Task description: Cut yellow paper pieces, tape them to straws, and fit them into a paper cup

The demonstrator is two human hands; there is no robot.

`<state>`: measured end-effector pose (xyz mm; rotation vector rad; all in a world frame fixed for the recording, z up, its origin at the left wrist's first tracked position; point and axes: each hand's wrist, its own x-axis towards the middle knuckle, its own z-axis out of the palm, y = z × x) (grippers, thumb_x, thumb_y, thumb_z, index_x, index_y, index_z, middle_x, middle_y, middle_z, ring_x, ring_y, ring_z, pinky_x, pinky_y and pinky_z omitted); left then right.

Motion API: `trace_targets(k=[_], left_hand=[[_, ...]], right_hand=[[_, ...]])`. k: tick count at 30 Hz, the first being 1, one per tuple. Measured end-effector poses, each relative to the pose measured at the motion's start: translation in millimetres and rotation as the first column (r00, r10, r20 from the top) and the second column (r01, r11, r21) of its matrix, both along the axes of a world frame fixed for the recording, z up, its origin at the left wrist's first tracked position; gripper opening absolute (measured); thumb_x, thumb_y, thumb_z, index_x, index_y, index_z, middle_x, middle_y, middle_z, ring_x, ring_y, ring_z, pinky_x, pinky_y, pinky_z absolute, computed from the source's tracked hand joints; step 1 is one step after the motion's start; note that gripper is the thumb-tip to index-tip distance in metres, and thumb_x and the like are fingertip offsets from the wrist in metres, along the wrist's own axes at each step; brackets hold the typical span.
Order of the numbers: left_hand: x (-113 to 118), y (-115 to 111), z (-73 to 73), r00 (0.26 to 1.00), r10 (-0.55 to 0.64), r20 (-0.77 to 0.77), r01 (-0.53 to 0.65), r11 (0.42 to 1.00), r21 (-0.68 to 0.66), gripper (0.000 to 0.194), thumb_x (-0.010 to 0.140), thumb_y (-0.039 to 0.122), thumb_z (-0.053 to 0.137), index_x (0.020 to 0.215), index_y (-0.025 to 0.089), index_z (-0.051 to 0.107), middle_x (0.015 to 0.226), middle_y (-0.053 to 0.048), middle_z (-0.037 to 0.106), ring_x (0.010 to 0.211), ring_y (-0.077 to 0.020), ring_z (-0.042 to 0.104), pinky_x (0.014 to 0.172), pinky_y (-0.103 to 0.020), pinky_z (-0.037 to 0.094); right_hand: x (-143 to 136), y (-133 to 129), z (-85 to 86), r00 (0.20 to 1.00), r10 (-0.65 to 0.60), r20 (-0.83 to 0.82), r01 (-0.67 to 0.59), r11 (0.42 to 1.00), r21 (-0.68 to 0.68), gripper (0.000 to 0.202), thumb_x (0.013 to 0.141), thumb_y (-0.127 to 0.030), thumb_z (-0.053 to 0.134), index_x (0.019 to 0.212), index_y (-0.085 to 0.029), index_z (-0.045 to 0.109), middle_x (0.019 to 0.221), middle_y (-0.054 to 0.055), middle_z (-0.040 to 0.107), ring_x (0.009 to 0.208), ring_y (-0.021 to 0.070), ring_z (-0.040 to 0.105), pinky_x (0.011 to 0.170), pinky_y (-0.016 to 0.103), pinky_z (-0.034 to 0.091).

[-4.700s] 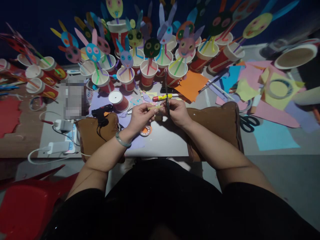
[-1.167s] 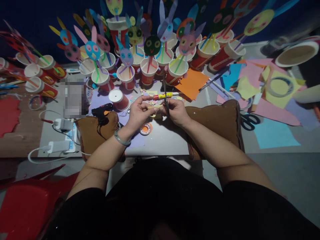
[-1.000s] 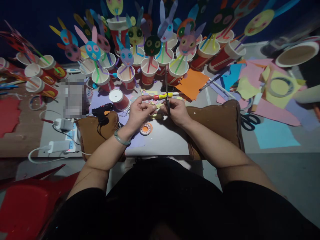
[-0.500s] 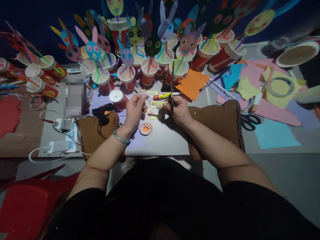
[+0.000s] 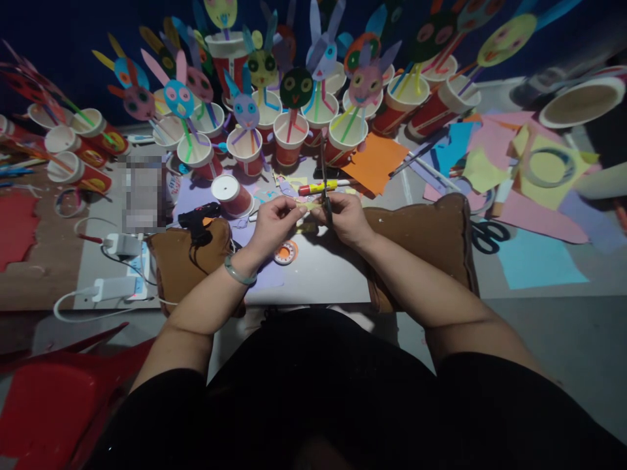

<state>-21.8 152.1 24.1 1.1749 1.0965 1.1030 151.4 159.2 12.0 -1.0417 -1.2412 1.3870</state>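
Observation:
My left hand [image 5: 275, 225] and my right hand [image 5: 345, 219] nearly meet over the middle of the table. Scissors [image 5: 325, 189] stand up from my right hand, blades pointing away from me. Between the fingertips of both hands is a small yellow paper piece [image 5: 309, 206], pinched by my left thumb and fingers. Just beyond my hands lies a red and yellow marker [image 5: 317, 188] among paper scraps. A round orange and white roll [image 5: 285, 252] rests nearer me, below my left hand. Left of that hand stands an upturned paper cup [image 5: 232, 196].
Several paper cups with rabbit faces, one cup [image 5: 291, 140] among them, line the back. A glue gun [image 5: 198, 219] lies left by a brown cushion [image 5: 196, 261]; another brown cushion [image 5: 421, 248] supports my right arm. Black-handled scissors [image 5: 490, 236] and coloured paper [image 5: 541, 261] lie right.
My left hand has moved right to the yellow paper at my right fingertips. My right hand and the scissors have shifted slightly left, and the camera view has moved a little.

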Motion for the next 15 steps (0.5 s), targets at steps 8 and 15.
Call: trace_targets(k=[8, 15], left_hand=[[0.7, -0.9, 0.4, 0.999, 0.01, -0.032, -0.009, 0.999, 0.034, 0.038, 0.07, 0.046, 0.084, 0.063, 0.017, 0.061, 0.06, 0.003, 0.053, 0.057, -0.0072, 0.044, 0.054, -0.024, 0.034], [-1.3, -2.2, 1.9, 1.0, 0.015, 0.017, -0.014, 1.0, -0.022, 0.034, 0.073, 0.045, 0.082, 0.07, 0.017, 0.063, 0.058, 0.004, 0.053, 0.052, -0.0065, 0.044, 0.051, -0.023, 0.033]], right_hand=[[-0.9, 0.4, -1.6, 0.999, -0.046, 0.007, 0.046, 0.999, -0.016, 0.036, 0.061, -0.043, 0.089, 0.063, -0.019, 0.062, 0.057, -0.004, 0.056, 0.052, 0.009, 0.047, 0.049, 0.024, 0.043], [-0.1, 1.7, -5.5, 0.997, -0.082, -0.004, 0.082, 0.996, -0.018, 0.031, 0.067, -0.038, 0.082, 0.063, -0.02, 0.057, 0.053, -0.005, 0.051, 0.05, 0.0092, 0.044, 0.049, 0.026, 0.042]])
